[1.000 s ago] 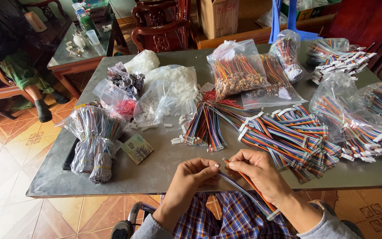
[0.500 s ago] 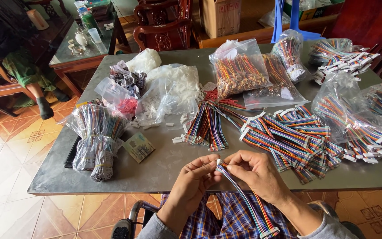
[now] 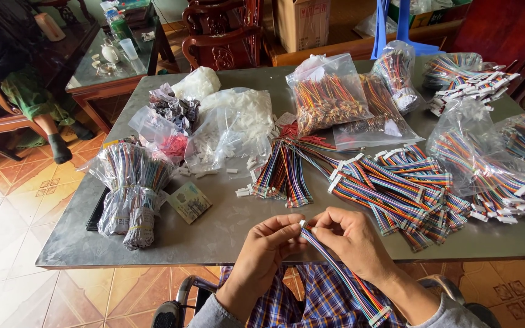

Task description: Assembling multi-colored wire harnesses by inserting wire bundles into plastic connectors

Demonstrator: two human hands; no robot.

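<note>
Ribbon cable's top end hidden between pinching fingertips — seated person at left cut off by the edge

We find the worktop a dull grey metal sheet — matt, faintly scuffed. The ribbon cable shows smooth plastic insulation with a white plastic connector. The bags are clear glossy film. The chair is carved wood — dark, polished.
</note>
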